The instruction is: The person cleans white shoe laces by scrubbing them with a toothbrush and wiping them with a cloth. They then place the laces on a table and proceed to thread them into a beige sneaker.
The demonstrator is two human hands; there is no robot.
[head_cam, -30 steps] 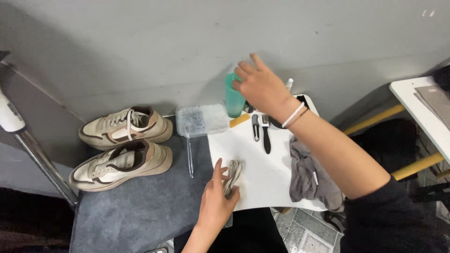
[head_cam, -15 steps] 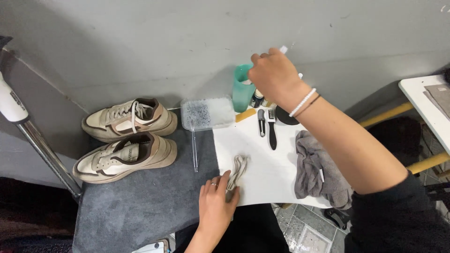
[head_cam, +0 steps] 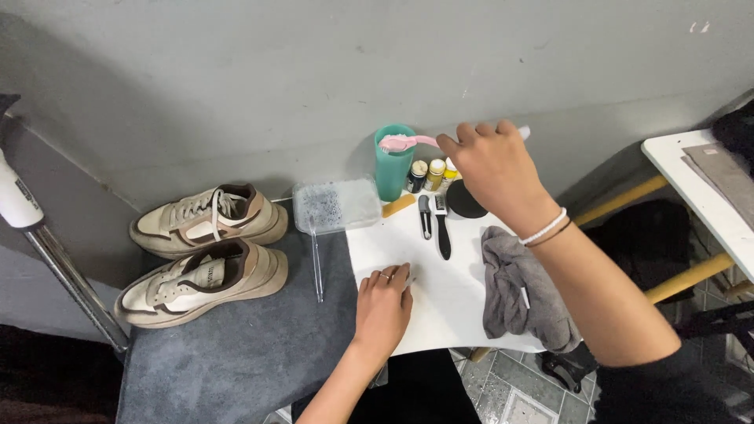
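Right hand (head_cam: 493, 166): it holds a pink brush (head_cam: 408, 142) by the handle, fingers pinching it tight. The brush head sits over the top of the green cup (head_cam: 393, 162), by the wall.
Left hand (head_cam: 382, 308): it lies flat on the white sheet (head_cam: 448, 283), fingers pressed together. I cannot tell if something small is under it.
Cup: it is tall and thin, and it stands at the far edge of the bench (head_cam: 236, 353). A push from the brush could tip it, and anything inside might spill onto the sheet.
Little bottles (head_cam: 432, 174): they stand just beside the cup, under the right hand. The wrist could knock them over like pins.
Drips: the brush head looks white and may be wet. It could drip on the sheet or the black tools (head_cam: 437, 224).
Grey cloth (head_cam: 518, 290): it hangs near the bench edge, under the right arm. The arm might drag it off.
Shoes (head_cam: 204, 251): the pair lies well apart, on the dark mat to the left.
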